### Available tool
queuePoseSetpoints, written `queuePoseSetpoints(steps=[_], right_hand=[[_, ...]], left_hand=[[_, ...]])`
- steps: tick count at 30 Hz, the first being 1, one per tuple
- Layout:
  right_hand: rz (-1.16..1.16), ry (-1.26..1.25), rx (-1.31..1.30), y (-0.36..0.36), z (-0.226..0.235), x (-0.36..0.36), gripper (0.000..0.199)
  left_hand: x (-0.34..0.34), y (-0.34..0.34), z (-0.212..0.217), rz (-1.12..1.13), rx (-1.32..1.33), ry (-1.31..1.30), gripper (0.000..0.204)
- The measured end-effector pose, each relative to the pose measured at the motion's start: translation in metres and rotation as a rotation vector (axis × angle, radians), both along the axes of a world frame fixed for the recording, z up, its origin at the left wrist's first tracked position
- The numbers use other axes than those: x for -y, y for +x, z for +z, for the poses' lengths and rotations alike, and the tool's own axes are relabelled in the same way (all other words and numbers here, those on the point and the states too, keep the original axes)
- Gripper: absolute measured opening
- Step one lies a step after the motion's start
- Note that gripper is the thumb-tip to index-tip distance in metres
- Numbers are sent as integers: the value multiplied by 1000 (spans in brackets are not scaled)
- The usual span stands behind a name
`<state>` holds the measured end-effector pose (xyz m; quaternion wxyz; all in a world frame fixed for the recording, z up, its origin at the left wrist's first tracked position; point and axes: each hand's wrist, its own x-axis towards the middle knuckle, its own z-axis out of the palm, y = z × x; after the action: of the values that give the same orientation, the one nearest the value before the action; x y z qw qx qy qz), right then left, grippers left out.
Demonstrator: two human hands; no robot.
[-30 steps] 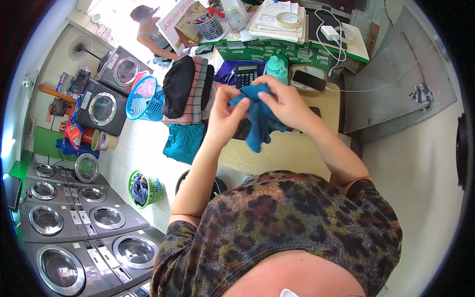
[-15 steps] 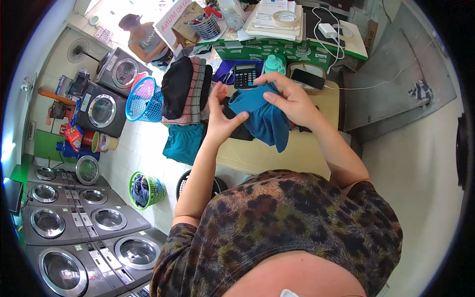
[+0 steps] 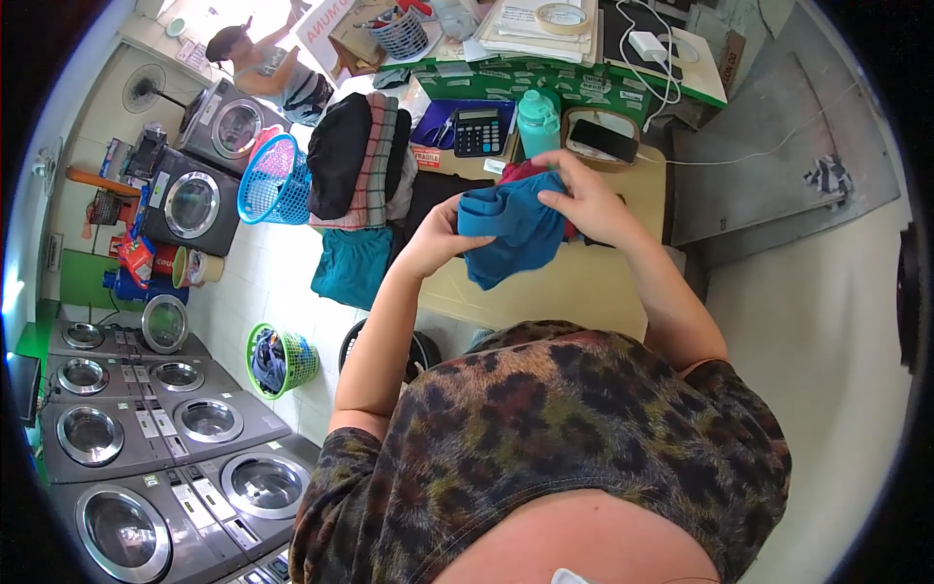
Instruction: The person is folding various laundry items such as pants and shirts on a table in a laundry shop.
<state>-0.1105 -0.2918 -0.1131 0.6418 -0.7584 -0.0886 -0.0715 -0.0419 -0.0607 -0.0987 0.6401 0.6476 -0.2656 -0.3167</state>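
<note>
A blue piece of cloth (image 3: 518, 238), gathered and partly folded, hangs between my hands above the yellow table (image 3: 593, 287). At its left edge my left hand (image 3: 440, 238) pinches the fabric. My right hand (image 3: 584, 197) grips the upper right corner, thumb on the near side. Behind the cloth, a dark red cloth (image 3: 525, 172) shows partly. Black cloth (image 3: 443, 195) lies on the table beyond my left hand. A stack of folded clothes (image 3: 355, 161) stands to the left, with a teal garment (image 3: 352, 268) below it.
Beyond my hands stand a calculator (image 3: 478, 132), a mint bottle (image 3: 538, 125) and a phone (image 3: 603, 141) on a tray. Laundry baskets (image 3: 282, 360) stand on the floor at left, near rows of front-loading machines (image 3: 209, 420). Another person (image 3: 277, 73) stands at the far left.
My left hand has closed on the blue cloth's left edge after being spread beside it. The cloth has moved slightly lower. The other person has raised an arm.
</note>
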Motion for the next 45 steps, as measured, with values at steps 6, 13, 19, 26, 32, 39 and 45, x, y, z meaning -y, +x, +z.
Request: queuePoseSetpoints(steps=[6,13,19,26,32,39,45], right_hand=[[-64,-218,-186,8,-32,3,24],[-87,-144,-67,-8,-57,0,24],[80,-112,-279,-69,-139,-12,28],[150,-438,-607,-110,-212,-31,29],[-153,-270,-593,-68,-222,-29,42],[-500,-646,-702,-42,-279,-33,61],[-298,-769,-733,-50,-268,-41,50]], left_hand=[[-4,18,-46,60,-74,115,39],[-7,2,-73,84,290,152,23],[-32,-56,-171,-30,369,207,26],[-62,-89,-286,-159,-8,275,30],[-44,-59,-278,48,-226,243,40],[-14,-55,-297,415,394,901,76],[-11,-64,-313,250,93,866,74]])
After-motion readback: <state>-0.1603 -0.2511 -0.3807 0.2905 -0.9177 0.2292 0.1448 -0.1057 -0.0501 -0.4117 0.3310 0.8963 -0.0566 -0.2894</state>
